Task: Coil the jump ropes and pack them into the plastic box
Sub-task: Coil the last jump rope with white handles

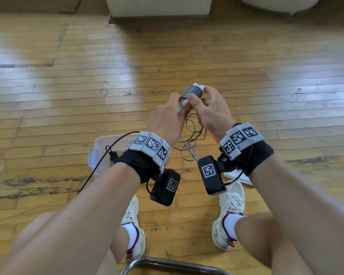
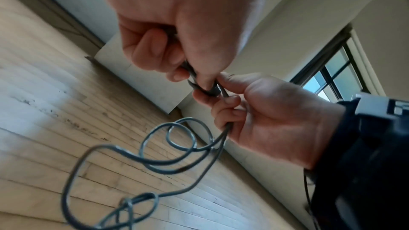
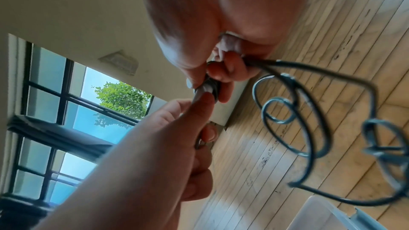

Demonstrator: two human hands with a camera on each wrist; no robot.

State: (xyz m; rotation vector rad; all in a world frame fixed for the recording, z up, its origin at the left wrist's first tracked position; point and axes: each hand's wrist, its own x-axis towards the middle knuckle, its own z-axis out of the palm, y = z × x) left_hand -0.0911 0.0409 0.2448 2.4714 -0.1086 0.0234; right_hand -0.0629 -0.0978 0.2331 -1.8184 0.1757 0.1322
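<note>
The jump rope's two white handles point(image 1: 184, 104) lie side by side, with grey cord wound round them in a tight coil point(image 1: 193, 92). My left hand point(image 1: 167, 118) grips the handles from below. My right hand point(image 1: 209, 110) pinches the coil with its thumb and has fingers curled round the cord point(image 2: 228, 127). The loose cord point(image 1: 191, 139) hangs in tangled loops under both hands, also seen in the left wrist view point(image 2: 155, 155) and right wrist view point(image 3: 309, 111). The clear plastic box point(image 1: 99, 155) sits on the floor beneath my left wrist, partly hidden by it.
Worn wooden floor point(image 1: 68, 96) all around. A white pillar base point(image 1: 159, 6) stands ahead. My white shoes point(image 1: 228, 215) flank a bare patch of floor, and a metal chair frame point(image 1: 167, 264) sits at the near edge. A white item point(image 1: 238, 175) lies by my right wrist.
</note>
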